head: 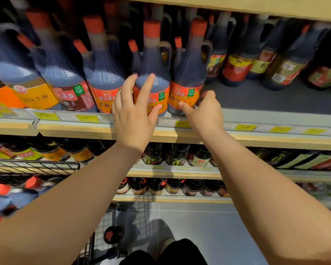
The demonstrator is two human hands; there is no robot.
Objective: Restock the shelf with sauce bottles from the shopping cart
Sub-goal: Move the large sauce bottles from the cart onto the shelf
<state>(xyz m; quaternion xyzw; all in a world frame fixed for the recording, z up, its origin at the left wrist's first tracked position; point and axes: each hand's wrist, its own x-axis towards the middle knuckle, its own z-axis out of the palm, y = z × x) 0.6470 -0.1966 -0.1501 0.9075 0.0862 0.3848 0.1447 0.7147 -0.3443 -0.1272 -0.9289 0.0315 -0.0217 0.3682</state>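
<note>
Our right hand (206, 111) has the end bottle (187, 73) low on its label: thumb (185, 107) across the front, the other fingers curled round its right side. It looks like a grip for sliding or twisting the bottle into line, not lifting it. The bottle is already standing on the shelf (266, 100), right at the front lip.

Our left hand (134, 115) is on the neighbour (151, 60), the bottle touching the end bottle's left side. Its fingers (147, 88) are straight and spread wide, lying flat on the front and holding nothing. Our guess is that it's bracing that bottle so the row doesn't wobble or tip while the end one gets nudged.

Everything left of the end bottle is a tight front row of the same big red-capped jugs, labels facing out. To its right, grey shelf liner shows in front of a back row of darker bottles, so that's probably where more stock goes.

The shelf has a wooden edge with a price rail (256, 128) of yellow tags just below the end bottle. Further below are more shelves (180, 175) of small dark bottles, then grey floor tile (199, 217). Down and well to the left is the wire cart (36, 166), with more red-capped bottles (2, 189) lying in it, so we reckon there's plenty left to do.
</note>
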